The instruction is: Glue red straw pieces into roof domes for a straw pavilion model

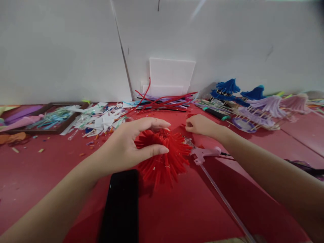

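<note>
A round, fringed piece of red fuzzy pipe cleaners (174, 165) fans out like a small roof in the middle of the red table. My left hand (141, 141) curls around its top from the left, with thumb and fingers on either side. My right hand (198, 125) is farther back on the right, fingers bent and pinched together close to the tabletop. Small red bits show beside those fingertips; whether they hold one I cannot make out. Just below the right hand lies a pink hot glue gun (202, 153) with a long clear glue stick (225, 200) in its back.
A black phone (121, 206) lies in front of my left wrist. Loose pipe cleaners (167, 103) and white scraps (101, 118) lie at the back, near a brown frame (63, 126). Blue (229, 87) and lilac (265, 104) fringed models stand right, behind a black-and-green tool (216, 113).
</note>
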### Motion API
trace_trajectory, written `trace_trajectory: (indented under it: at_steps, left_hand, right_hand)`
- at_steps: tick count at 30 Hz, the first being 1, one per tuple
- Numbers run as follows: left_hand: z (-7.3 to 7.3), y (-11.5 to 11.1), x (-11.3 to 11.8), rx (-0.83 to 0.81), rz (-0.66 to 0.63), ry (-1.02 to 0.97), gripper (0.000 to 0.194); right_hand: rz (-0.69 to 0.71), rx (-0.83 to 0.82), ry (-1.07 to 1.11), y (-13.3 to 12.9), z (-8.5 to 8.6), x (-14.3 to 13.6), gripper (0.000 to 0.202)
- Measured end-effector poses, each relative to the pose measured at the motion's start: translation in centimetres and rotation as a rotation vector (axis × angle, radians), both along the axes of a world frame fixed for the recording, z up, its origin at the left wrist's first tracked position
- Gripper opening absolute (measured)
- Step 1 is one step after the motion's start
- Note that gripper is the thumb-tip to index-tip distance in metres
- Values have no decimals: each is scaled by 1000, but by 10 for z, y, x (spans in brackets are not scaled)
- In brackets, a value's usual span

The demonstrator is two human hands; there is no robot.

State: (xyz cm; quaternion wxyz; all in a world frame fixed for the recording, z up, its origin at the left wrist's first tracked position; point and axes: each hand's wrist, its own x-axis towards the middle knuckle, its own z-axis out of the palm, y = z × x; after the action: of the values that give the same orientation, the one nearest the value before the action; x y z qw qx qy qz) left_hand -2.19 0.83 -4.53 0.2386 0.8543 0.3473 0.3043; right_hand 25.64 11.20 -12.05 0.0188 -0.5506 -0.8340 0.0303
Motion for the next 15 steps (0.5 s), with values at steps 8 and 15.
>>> trace_trajectory:
  at_steps: [8,15]
  left_hand:
    - [-4,-2,6,130,74,-215,37]
    - [6,-22,11,183,149,-265,5]
  right_hand:
    - [174,437,725,-64,63,-31,18]
    - [427,317,934,-125,93,-68,9]
